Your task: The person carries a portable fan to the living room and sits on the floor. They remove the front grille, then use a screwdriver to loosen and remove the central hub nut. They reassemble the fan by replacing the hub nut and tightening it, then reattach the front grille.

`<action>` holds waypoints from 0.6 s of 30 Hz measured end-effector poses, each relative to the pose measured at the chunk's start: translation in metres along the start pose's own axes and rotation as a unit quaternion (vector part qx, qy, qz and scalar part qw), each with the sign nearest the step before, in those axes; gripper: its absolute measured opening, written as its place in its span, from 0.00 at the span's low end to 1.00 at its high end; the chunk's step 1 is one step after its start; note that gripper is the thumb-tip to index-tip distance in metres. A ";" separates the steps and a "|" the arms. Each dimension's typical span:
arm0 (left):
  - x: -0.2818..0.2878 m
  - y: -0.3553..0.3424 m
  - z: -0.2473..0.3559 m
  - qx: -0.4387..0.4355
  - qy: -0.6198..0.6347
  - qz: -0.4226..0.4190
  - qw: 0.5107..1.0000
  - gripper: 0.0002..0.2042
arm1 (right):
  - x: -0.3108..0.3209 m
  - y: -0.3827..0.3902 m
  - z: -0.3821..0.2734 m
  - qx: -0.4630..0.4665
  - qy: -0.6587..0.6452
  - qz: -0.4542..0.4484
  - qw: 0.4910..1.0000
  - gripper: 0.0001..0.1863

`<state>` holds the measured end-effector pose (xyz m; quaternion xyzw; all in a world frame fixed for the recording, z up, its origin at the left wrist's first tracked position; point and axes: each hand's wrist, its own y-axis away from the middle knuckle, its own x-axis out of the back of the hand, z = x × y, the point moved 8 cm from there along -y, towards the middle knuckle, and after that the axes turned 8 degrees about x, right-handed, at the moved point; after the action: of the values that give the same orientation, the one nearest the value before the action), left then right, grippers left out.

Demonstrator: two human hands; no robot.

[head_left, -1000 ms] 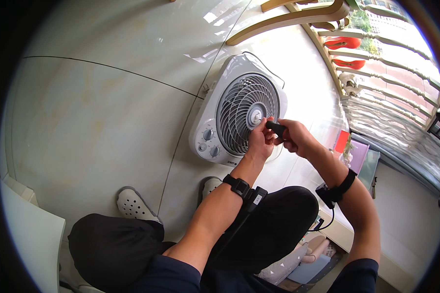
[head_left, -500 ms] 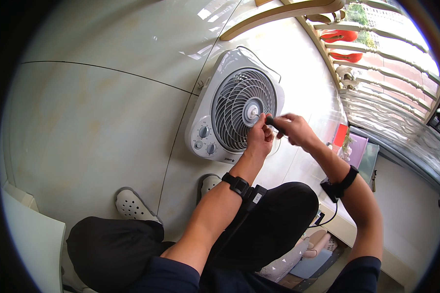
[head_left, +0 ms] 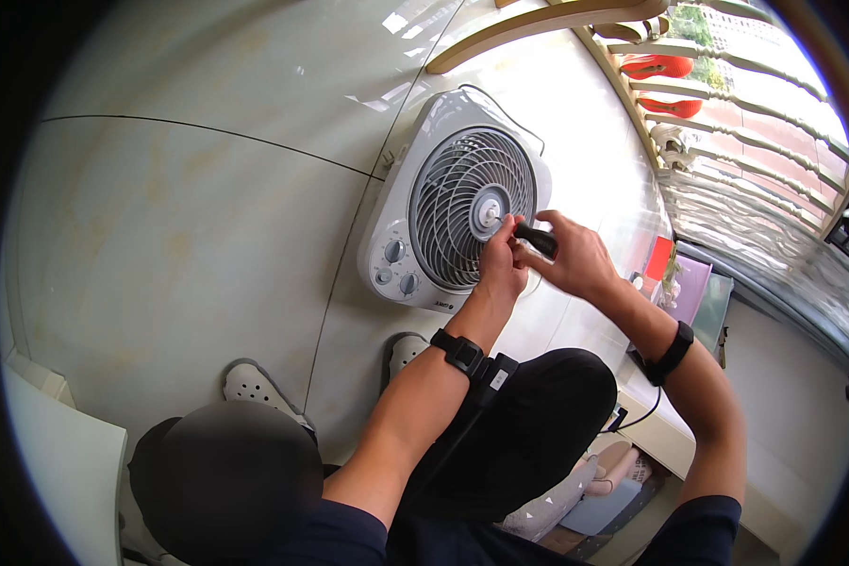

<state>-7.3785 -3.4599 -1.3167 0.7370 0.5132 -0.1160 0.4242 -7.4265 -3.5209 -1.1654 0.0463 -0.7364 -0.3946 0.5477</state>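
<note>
A grey box fan (head_left: 424, 123) lies on the floor with its round spiral grille facing up and knobs at its lower left corner. A screwdriver (head_left: 537, 240) with a black handle slants over the grille, its thin shaft pointing at the pale centre hub (head_left: 490, 213). My left hand (head_left: 503, 259) is closed, thumb and fingers pinching the screwdriver near its shaft. Around the back of the handle, my right hand (head_left: 580, 257) holds it loosely between thumb and curved fingers. Whether the tip touches a screw is too small to tell.
Glossy tiles (head_left: 208, 217) surround the fan. A curved wooden chair leg (head_left: 538, 28) stands beyond it. At right are a wooden railing (head_left: 726, 90) with red shoes (head_left: 657, 66) and a purple box (head_left: 691, 288). My clog (head_left: 255, 382) rests near the fan's front.
My right hand's fingers have loosened and spread around the screwdriver handle, exposing more of it. The left hand keeps its pinch at the hub. The fan has hardly moved.
</note>
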 end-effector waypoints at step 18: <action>0.004 0.000 -0.001 -0.007 -0.001 0.020 1.000 0.12 | 0.023 -0.009 -0.020 0.121 0.024 0.042 0.991 0.13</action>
<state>-7.3772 -3.4564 -1.3190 0.7441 0.4990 -0.1043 0.4319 -7.4216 -3.5491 -1.1518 0.0910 -0.7670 -0.2781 0.5711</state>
